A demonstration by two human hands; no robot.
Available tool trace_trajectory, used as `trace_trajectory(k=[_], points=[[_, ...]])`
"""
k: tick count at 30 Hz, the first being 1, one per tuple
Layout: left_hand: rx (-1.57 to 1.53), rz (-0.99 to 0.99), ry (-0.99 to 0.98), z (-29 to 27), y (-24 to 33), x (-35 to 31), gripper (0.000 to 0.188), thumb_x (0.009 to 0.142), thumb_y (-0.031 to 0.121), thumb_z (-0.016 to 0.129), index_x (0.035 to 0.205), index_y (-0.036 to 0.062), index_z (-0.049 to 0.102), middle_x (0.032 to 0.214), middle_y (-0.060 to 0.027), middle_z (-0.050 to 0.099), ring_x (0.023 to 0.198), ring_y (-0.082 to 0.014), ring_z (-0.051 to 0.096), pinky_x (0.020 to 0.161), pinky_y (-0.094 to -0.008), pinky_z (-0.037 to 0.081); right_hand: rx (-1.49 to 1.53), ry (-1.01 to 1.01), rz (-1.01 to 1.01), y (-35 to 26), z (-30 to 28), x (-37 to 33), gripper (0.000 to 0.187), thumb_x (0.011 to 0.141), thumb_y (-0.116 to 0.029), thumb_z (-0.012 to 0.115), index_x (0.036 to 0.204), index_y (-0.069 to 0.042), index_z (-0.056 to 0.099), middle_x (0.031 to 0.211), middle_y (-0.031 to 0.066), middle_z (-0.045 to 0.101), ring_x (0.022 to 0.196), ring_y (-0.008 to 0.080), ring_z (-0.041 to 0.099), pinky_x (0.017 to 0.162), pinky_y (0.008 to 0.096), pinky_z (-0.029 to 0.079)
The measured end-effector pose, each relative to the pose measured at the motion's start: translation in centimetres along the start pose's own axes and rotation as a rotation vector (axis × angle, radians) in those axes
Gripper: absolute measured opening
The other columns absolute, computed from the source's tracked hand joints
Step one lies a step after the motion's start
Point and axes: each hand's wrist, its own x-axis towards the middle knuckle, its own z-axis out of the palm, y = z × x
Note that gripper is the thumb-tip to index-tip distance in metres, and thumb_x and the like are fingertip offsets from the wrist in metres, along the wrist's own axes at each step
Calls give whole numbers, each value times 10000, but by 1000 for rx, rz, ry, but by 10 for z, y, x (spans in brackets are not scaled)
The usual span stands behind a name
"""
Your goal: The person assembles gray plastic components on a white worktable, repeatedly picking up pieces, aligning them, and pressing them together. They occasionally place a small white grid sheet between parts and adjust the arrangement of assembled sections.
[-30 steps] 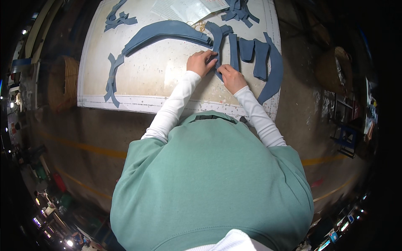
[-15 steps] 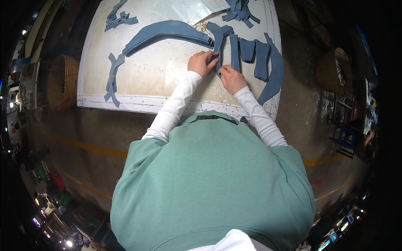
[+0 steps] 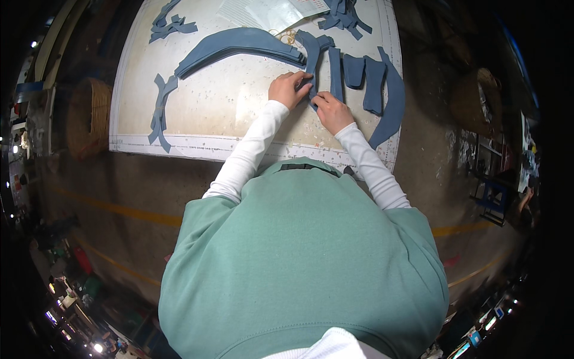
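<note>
A curved stack of blue-grey fabric pieces runs down the white table, its lower end between my two hands. My left hand is closed at the left edge of the stack, fingers bent over it and thumb pointing toward the right hand. Just below and to the right, my right hand pinches the stack's lower tip. How many layers each hand grips is hidden by the fingers. Right beside them lies a straight fabric strip, touched by neither hand.
A long curved fabric stack lies left of my hands, and a crossed bundle farther left. Shorter panels and a large curved piece lie right. Clear plastic and papers sit behind. Wicker baskets flank the table.
Almost nothing differs. Both hands keep their hold on the fabric stack, and the whole view has shifted very slightly.
</note>
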Motion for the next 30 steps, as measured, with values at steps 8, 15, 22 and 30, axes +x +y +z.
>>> trace_trajectory(k=[8, 15, 22, 30], points=[[-2, -13, -3, 1, -1, 0, 237, 781, 309, 705, 990, 199, 686, 735, -67, 616, 721, -262, 622, 650, -370, 492, 15, -10, -13, 2, -5, 5, 224, 804, -73, 604, 1022, -111, 569, 979, 87, 586, 857, 301, 645, 711, 414, 543], [-70, -120, 5, 1, 6, -3, 297, 809, 302, 673, 1076, 174, 648, 760, -92, 636, 732, -291, 632, 666, -395, 500, 81, -90, 199, -11, -8, 2, 476, 835, -105, 605, 1268, -102, 409, 1013, 213, 605, 890, 397, 620, 769, 462, 509], [-9, -372, -31, 16, 1, 16, 332, 872, 302, 546, 1084, 68, 650, 895, -179, 689, 851, -350, 662, 771, -402, 518, 431, 112, 448, 2, 31, 29, 634, 878, -153, 586, 1422, -58, 274, 1095, 261, 606, 927, 351, 639, 808, 418, 498], [85, -475, -228, 11, -5, 32, 491, 792, 464, 608, 928, 2, 702, 927, -212, 681, 902, -348, 660, 833, -379, 507, 1387, 112, 957, 14, 31, 46, 625, 903, -164, 549, 1448, -51, 265, 1245, 174, 524, 1110, 252, 529, 954, 364, 401]])
